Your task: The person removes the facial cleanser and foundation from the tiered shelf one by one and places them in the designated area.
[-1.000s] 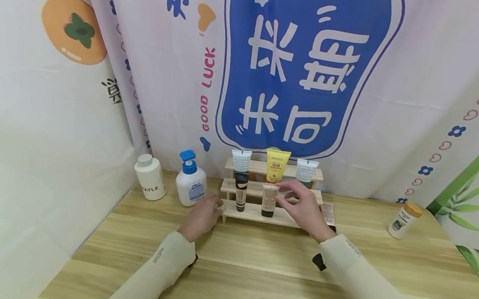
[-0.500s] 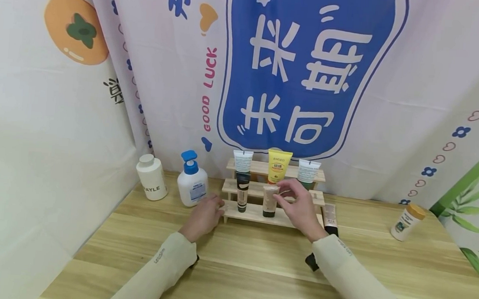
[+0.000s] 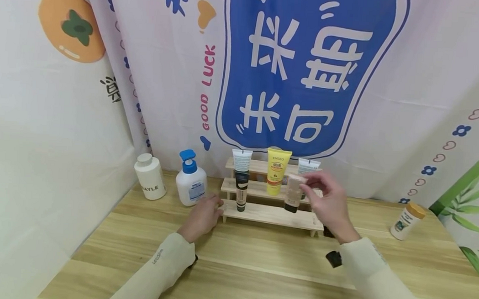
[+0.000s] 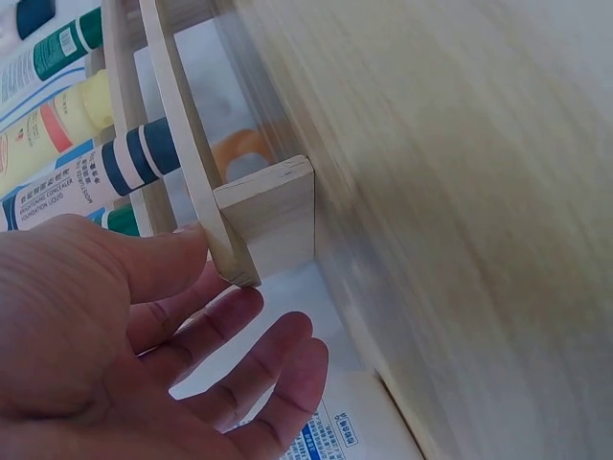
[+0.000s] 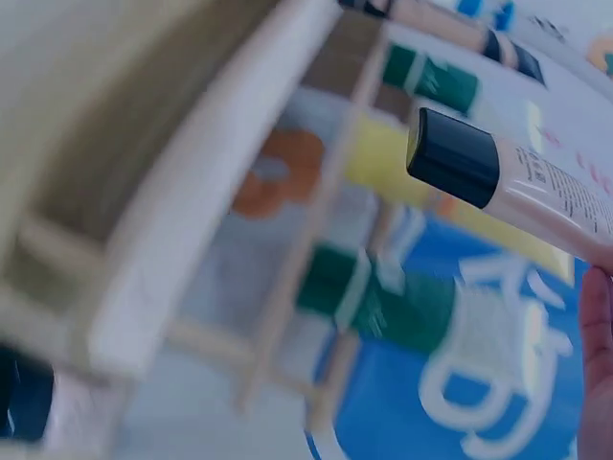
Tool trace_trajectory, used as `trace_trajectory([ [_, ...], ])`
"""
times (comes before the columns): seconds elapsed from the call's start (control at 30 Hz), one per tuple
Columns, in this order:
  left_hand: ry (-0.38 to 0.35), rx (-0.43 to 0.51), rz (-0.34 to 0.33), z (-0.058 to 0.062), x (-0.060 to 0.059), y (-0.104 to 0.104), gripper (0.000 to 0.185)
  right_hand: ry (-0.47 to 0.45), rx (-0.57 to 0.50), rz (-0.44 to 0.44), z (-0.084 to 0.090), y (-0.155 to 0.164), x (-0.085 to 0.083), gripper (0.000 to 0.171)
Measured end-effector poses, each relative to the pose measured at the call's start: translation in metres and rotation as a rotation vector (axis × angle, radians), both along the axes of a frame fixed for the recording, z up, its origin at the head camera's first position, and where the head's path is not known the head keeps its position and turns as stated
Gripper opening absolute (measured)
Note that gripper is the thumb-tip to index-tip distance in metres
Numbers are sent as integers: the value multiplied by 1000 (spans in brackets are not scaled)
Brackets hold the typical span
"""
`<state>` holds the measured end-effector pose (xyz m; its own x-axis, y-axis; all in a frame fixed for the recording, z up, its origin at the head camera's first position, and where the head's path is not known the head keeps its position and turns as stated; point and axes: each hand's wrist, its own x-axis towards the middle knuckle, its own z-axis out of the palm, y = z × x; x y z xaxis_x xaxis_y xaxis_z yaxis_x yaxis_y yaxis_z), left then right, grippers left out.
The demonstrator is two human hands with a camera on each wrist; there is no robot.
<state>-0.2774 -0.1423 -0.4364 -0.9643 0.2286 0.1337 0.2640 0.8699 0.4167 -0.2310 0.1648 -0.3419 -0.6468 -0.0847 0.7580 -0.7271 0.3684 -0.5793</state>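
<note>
My right hand (image 3: 330, 205) pinches a beige cosmetic tube (image 3: 293, 194) near its top end; the tube's black cap (image 5: 455, 158) points down, clear of the bottom step. At the left end of the three-step wooden display rack (image 3: 276, 216), my left hand (image 3: 203, 217) holds the bottom board's end between thumb (image 4: 168, 264) and index finger, its other fingers loosely bent. A black-and-beige foundation tube (image 3: 241, 197) stands on the bottom step towards the left. Behind it are a yellow tube (image 3: 277, 170) and two white tubes with green caps, one (image 3: 242, 161) left, one (image 3: 308, 166) right, partly hidden.
Left of the rack stand a white pump bottle (image 3: 191, 185) with a blue top and a white lidded bottle (image 3: 150, 178). A small orange-capped bottle (image 3: 407, 221) stands far right. Beyond the rack's right end, a dark cap (image 3: 328, 232) shows partly behind my right hand. A printed curtain (image 3: 388, 145) hangs behind.
My right hand has lifted the beige tube off the bottom step and carried it right and slightly up, tilting it. My left hand stays at the rack's end.
</note>
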Motion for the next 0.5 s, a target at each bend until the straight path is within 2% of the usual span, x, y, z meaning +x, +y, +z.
trace_trajectory([
  [0.17, -20, -10, 10, 1, 0, 0, 19, -1, -17, -50, 8, 36, 3, 29],
  [0.27, -23, -12, 13, 1, -1, 0, 19, -45, 8, -141, 3, 64, -2, 27],
  [0.4, -19, -10, 12, 0, -1, 0, 19, -229, 127, -331, -5, 98, -11, 21],
  [0.5, -13, -8, 10, 0, -1, 0, 19, -416, 241, -415, -14, 118, -18, 20],
])
